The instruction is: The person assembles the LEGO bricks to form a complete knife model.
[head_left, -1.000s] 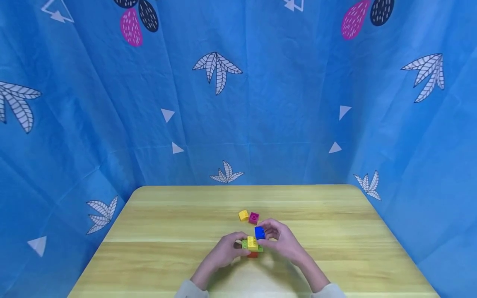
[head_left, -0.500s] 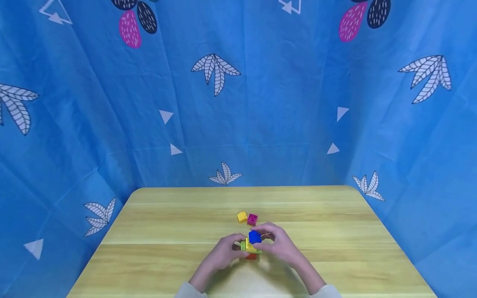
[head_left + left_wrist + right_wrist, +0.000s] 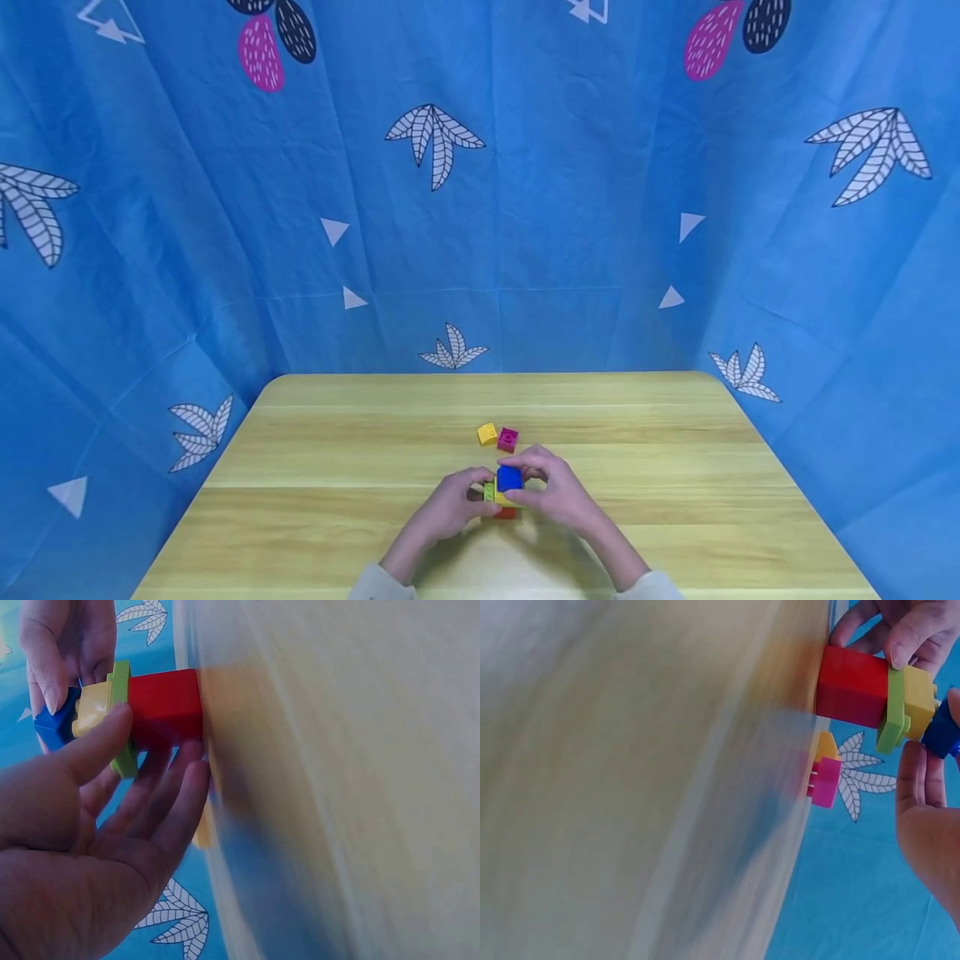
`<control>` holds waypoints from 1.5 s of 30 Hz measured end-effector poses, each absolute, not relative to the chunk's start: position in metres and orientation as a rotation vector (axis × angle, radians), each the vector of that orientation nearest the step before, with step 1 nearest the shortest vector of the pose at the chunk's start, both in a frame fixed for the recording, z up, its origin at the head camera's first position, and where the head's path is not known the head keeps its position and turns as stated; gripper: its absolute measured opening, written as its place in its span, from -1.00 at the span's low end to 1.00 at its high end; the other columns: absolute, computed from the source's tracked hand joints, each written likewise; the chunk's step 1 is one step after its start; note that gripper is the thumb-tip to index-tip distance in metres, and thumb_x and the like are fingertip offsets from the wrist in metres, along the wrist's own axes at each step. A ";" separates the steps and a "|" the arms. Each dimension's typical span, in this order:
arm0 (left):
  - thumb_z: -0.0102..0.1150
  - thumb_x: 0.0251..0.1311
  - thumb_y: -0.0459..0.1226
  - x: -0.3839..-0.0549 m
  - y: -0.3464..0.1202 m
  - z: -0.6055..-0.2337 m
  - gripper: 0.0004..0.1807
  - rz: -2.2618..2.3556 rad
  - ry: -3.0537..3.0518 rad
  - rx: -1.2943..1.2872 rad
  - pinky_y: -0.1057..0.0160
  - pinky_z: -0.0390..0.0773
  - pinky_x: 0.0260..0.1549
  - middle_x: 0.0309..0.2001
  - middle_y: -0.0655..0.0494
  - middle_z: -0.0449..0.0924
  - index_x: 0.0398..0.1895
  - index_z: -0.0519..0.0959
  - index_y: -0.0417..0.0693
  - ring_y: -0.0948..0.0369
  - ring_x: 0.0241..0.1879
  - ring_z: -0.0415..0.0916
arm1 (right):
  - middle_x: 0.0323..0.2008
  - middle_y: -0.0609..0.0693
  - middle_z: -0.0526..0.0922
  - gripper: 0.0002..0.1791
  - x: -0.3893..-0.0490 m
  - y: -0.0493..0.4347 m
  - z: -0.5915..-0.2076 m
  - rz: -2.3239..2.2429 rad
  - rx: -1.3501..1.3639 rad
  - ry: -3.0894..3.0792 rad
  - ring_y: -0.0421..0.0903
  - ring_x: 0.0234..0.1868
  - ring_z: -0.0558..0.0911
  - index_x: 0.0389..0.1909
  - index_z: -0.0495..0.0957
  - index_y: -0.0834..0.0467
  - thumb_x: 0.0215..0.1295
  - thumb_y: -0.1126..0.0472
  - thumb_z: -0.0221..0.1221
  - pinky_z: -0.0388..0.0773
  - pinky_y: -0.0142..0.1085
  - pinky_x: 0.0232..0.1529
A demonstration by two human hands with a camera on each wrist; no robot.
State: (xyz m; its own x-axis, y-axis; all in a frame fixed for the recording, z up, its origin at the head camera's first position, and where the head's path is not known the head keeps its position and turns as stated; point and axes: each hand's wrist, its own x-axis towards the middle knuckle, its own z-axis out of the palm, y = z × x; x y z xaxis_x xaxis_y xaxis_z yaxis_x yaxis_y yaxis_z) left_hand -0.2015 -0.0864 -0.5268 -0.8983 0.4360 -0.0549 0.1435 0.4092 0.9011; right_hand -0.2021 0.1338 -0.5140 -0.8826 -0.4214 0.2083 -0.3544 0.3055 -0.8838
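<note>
The red block (image 3: 166,709) stands on the worktop (image 3: 360,450); the flat green piece (image 3: 892,712) sits on top of it, and the yellow block (image 3: 917,701) sits on the green piece; the left hand (image 3: 450,502) holds the green piece at its edge, with the thumb on one side and the other fingers bent round behind; the right hand (image 3: 561,493) pinches the blue block (image 3: 509,477) with thumb and fingers, right over the yellow block's knobs; the blue block is tipped a bit, and I cannot tell if the two touch; farther back on the worktop lie a loose yellow block (image 3: 487,434) and a pink block (image 3: 507,439), close together, the pink one upside down; a blue cloth (image 3: 540,233) with white leaves hangs behind.
</note>
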 end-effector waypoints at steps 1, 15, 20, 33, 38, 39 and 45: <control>0.41 0.24 -0.35 -0.201 -0.086 -0.527 -0.70 1.491 2.379 0.505 0.10 0.76 -0.19 0.08 -0.02 0.68 0.03 0.67 0.01 0.06 -0.11 0.70 | -0.04 0.07 0.63 -0.55 -0.202 0.133 -0.514 -1.651 -0.741 2.495 -0.14 -0.07 0.61 0.18 0.65 0.22 0.27 0.24 0.42 0.68 -0.09 0.18; 0.40 0.25 -0.36 -0.202 -0.087 -0.529 -0.72 1.478 2.391 0.521 0.16 0.75 -0.21 0.06 0.02 0.69 0.01 0.68 0.04 0.13 -0.14 0.69 | -0.08 -0.01 0.61 -0.54 -0.204 0.131 -0.520 -1.583 -0.707 2.529 -0.18 -0.08 0.60 0.20 0.66 0.16 0.27 0.23 0.43 0.69 -0.15 0.11; 0.40 0.25 -0.34 -0.204 -0.087 -0.527 -0.73 1.458 2.409 0.520 0.13 0.76 -0.16 0.07 0.04 0.69 -0.01 0.68 0.07 0.11 -0.12 0.69 | -0.10 0.00 0.61 -0.54 -0.204 0.130 -0.516 -1.583 -0.735 2.540 -0.21 -0.10 0.59 0.19 0.66 0.17 0.26 0.24 0.42 0.71 -0.17 0.07; 0.41 0.22 -0.34 -0.202 -0.085 -0.527 -0.72 1.440 2.427 0.507 0.13 0.76 -0.11 0.09 0.02 0.68 -0.01 0.68 0.07 0.08 -0.09 0.68 | -0.12 -0.04 0.58 -0.53 -0.205 0.131 -0.518 -1.540 -0.704 2.554 -0.22 -0.14 0.58 0.19 0.67 0.08 0.23 0.22 0.44 0.68 -0.27 0.04; 0.41 0.22 -0.36 -0.201 -0.086 -0.527 -0.72 1.463 2.415 0.532 0.16 0.77 -0.12 0.10 -0.01 0.68 -0.01 0.67 0.04 0.06 -0.08 0.70 | -0.14 -0.03 0.57 -0.54 -0.204 0.130 -0.518 -1.551 -0.708 2.557 -0.22 -0.15 0.57 0.17 0.68 0.09 0.23 0.24 0.44 0.69 -0.27 0.01; 0.41 0.22 -0.36 -0.201 -0.086 -0.527 -0.72 1.464 2.417 0.536 0.17 0.77 -0.11 0.09 -0.01 0.68 -0.02 0.67 0.03 0.06 -0.08 0.69 | -0.14 -0.03 0.56 -0.54 -0.204 0.130 -0.518 -1.551 -0.711 2.558 -0.22 -0.15 0.57 0.17 0.68 0.10 0.22 0.24 0.44 0.69 -0.27 0.01; 0.40 0.23 -0.36 -0.201 -0.086 -0.527 -0.73 1.455 2.422 0.539 0.13 0.77 -0.10 0.08 0.01 0.68 -0.01 0.66 0.03 0.06 -0.08 0.69 | -0.15 -0.03 0.56 -0.54 -0.203 0.129 -0.518 -1.550 -0.717 2.555 -0.22 -0.15 0.57 0.17 0.69 0.09 0.21 0.26 0.45 0.68 -0.35 -0.05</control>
